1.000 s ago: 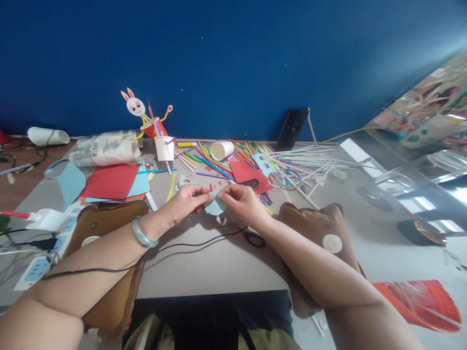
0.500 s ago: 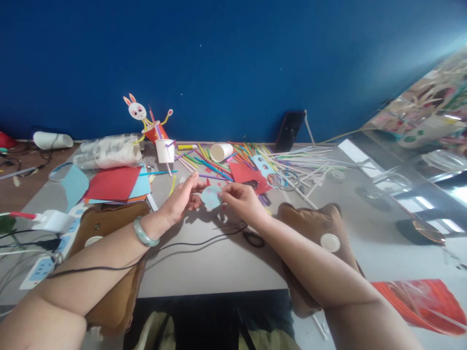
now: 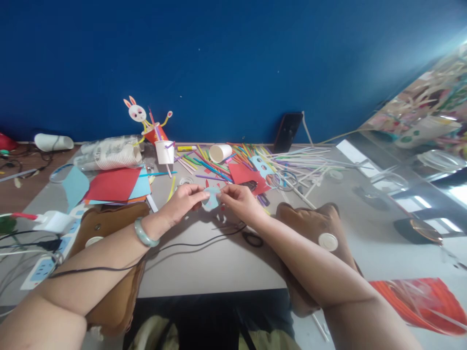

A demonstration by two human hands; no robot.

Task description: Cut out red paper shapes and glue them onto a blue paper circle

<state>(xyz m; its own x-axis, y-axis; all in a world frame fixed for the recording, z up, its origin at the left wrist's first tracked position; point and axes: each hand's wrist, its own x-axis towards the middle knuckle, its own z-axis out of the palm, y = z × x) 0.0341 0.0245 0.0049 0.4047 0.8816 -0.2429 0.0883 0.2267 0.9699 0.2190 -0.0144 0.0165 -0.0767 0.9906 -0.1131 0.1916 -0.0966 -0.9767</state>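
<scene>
A small round light-blue paper cutout (image 3: 211, 199) is held up above the table between both hands. My left hand (image 3: 186, 201) pinches its left edge between thumb and fingers. On the other side, my right hand (image 3: 239, 200) grips the right edge the same way. Faint pinkish marks show on the paper, too blurred to make out. Small red paper pieces lie just behind it. Black-handled scissors (image 3: 252, 238) rest on the table below my right hand, and a black cable (image 3: 197, 244) runs in front of my hands.
A rabbit figure (image 3: 137, 113) made from paper stands behind a white paper cup (image 3: 165, 152). Colored sticks (image 3: 211, 170), a tipped cup (image 3: 220, 153) and red paper (image 3: 244, 176) crowd the back. Brown cushions (image 3: 113, 233) flank the workspace. A phone (image 3: 288, 132) leans on the blue wall.
My left hand has closed from open fingers into a pinch on the left edge of the paper cutout. My right hand keeps its hold on the other edge.
</scene>
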